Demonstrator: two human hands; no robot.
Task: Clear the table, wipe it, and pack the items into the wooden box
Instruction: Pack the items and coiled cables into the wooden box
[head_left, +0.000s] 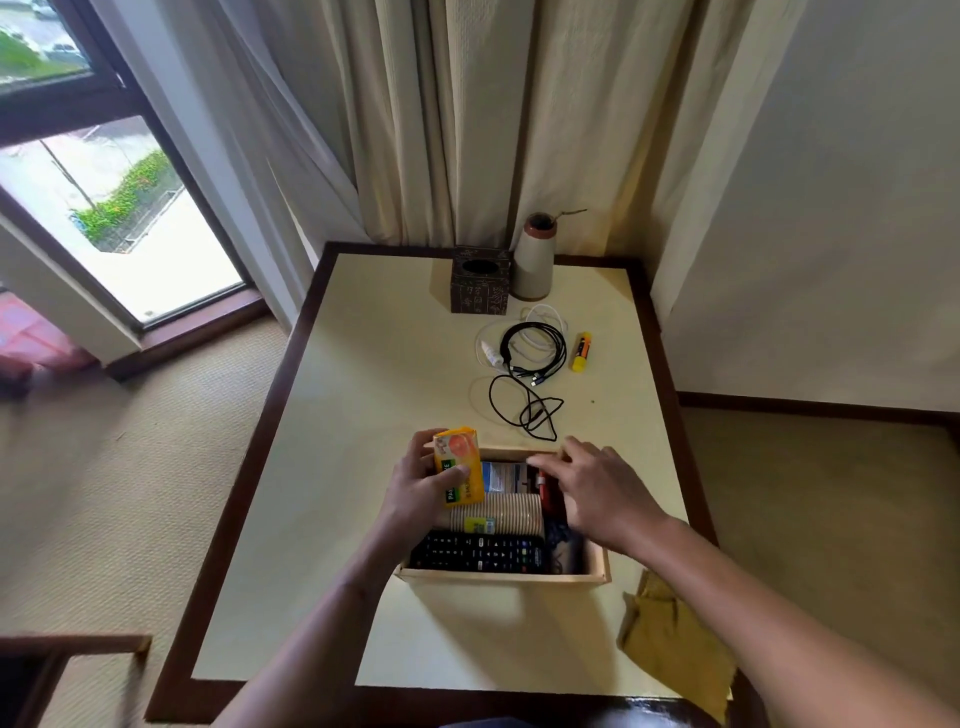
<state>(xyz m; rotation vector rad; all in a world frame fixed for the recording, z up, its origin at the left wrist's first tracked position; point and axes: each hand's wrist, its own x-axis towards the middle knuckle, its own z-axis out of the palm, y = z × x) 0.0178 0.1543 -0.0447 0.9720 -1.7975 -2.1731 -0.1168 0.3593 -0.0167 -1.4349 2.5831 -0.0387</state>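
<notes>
My L grip (415, 486) held the orange pack (457, 460) above the wooden box (498, 576); R grip (602, 488) hovered loose, empty. I judged it should slot upright beside the cups (498, 512), just below.

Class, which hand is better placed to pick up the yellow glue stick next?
Probably right: the right hand is open, empty and nearer the glue stick; the left hand holds the orange pack.

Light: soft daylight from the window (130, 208); glass blown out
Blur: right hand (597, 483) slightly smeared
Edges: wide-angle bending
</notes>
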